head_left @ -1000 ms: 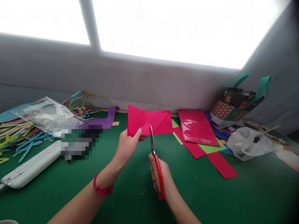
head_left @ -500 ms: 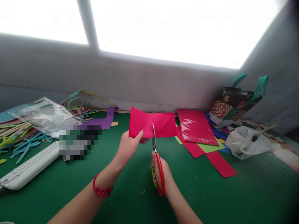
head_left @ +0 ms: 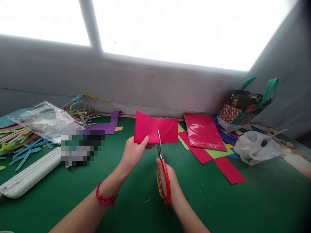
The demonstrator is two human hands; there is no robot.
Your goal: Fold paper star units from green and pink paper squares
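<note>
Pinching creased pink paper (head_left: 147, 127) in closed fingers (head_left: 145, 140), left hand (head_left: 133, 151); below paper, right hand (head_left: 174, 181) curled round scissors (head_left: 167, 181). Creasing apparently done, cutting seemingly unfinished.

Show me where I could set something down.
Open green tabletop lies right of the right hand, short of the red strip, and between the white case and left forearm. Far left is crowded with colored strips and a clear plastic sleeve; back right, with the red pack, handled bag and white bag.

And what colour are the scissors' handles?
The scissors' handles are red and yellow, clearest in the head view.
</note>
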